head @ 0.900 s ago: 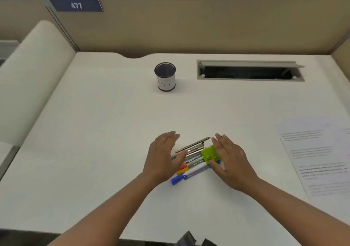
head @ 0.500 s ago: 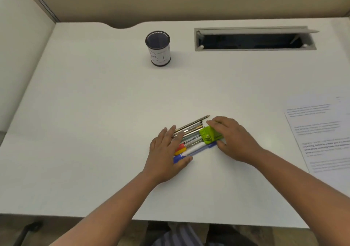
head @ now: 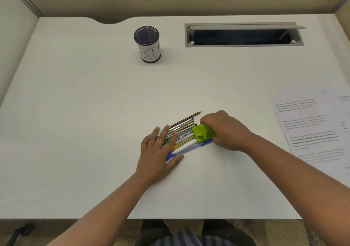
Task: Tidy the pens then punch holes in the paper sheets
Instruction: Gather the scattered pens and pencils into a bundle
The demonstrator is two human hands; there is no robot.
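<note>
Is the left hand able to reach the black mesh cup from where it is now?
Probably yes: the left hand lies flat on the pens, and only bare white desk separates it from the cup.

Desk point(head: 94, 113) bare toward cup point(head: 148, 44); paper sheets point(head: 312, 128) occupy right.

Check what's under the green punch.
The punch sits on the right ends of the pens, gripped by the right hand. The pen tips beneath it are covered.
</note>
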